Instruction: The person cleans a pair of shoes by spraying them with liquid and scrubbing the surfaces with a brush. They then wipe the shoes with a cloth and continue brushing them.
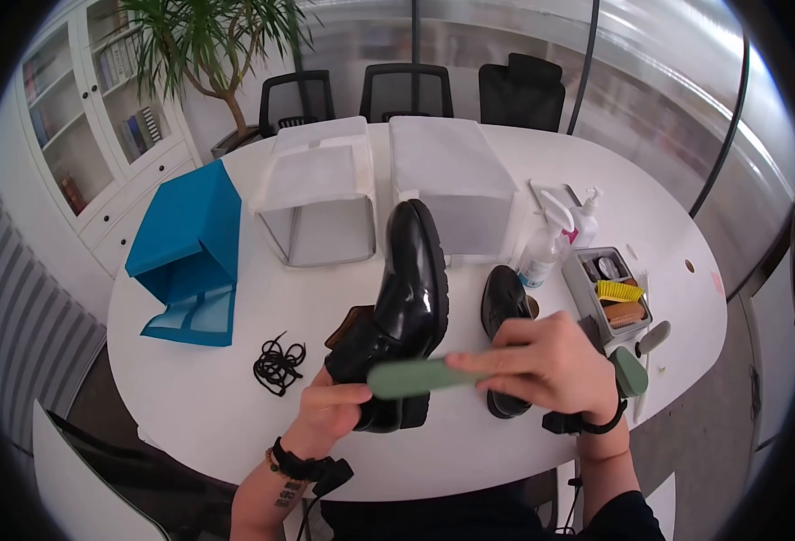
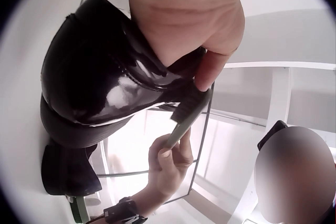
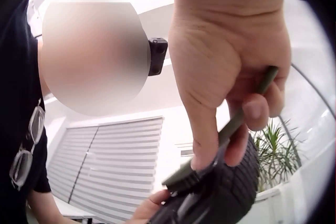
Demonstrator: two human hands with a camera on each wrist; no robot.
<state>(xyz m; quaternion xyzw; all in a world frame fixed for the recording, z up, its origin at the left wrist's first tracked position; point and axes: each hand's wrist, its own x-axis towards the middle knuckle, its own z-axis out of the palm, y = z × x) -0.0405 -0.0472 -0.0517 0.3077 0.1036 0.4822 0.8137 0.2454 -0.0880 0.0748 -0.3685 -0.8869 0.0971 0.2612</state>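
Note:
A glossy black leather shoe (image 1: 408,279) is held up over the table, toe pointing away. My left hand (image 1: 324,413) grips it at the heel end, fingers hidden by the shoe's opening. In my right hand (image 1: 555,361) is a green-handled shoe brush (image 1: 415,378), pinched between thumb and fingers. Dark bristles of the brush (image 2: 190,107) face the shoe's upper in the left wrist view, close to my left thumb. The second black shoe (image 1: 503,302) stands on the table, partly behind my right hand.
Black laces (image 1: 279,365) lie at left. Behind stand a blue box (image 1: 190,221), a pale fabric box (image 1: 316,171) and another (image 1: 452,176). To the right are a spray bottle (image 1: 539,257), a grey caddy (image 1: 580,270) of brushes and another green brush (image 1: 630,371).

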